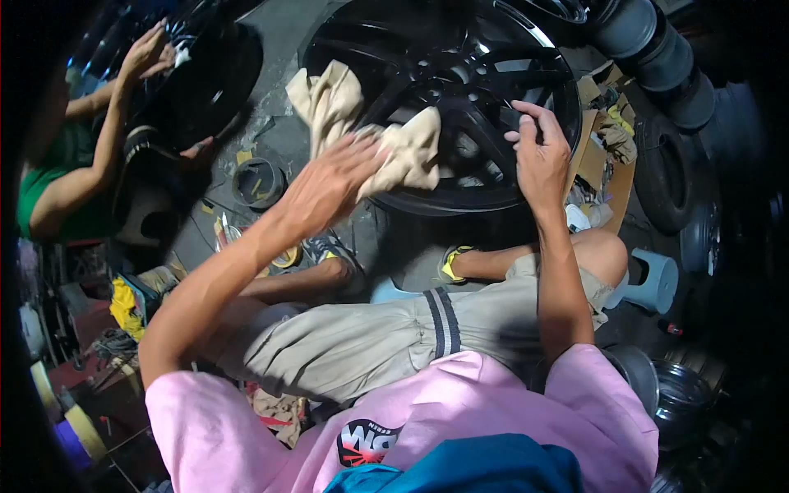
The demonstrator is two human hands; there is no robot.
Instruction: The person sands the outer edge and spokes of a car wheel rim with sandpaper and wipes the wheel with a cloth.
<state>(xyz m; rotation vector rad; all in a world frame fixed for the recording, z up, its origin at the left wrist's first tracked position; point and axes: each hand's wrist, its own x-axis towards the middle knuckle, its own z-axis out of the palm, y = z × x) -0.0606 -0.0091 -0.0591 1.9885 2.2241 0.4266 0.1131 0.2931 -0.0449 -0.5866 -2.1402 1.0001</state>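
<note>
My left hand [333,177] is closed on a cream-coloured cloth [411,152], which bunches under the fingers and has one loose end draped up over the wheel's near left side. The cloth lies against a glossy black wheel rim [485,197] with several spokes, resting flat in front of my knees. Over the rim's right edge, my right hand [542,156] has its fingers apart and loosely bent, with nothing in them. Whether its fingertips touch the rim I cannot tell.
At the upper left another person's arm [107,140] reaches to a second dark wheel [222,74]. A cardboard box [620,177] with rags, a black tire [662,172] and stacked rims [666,57] stand to the right. A light blue stool [653,279] is beside my knee.
</note>
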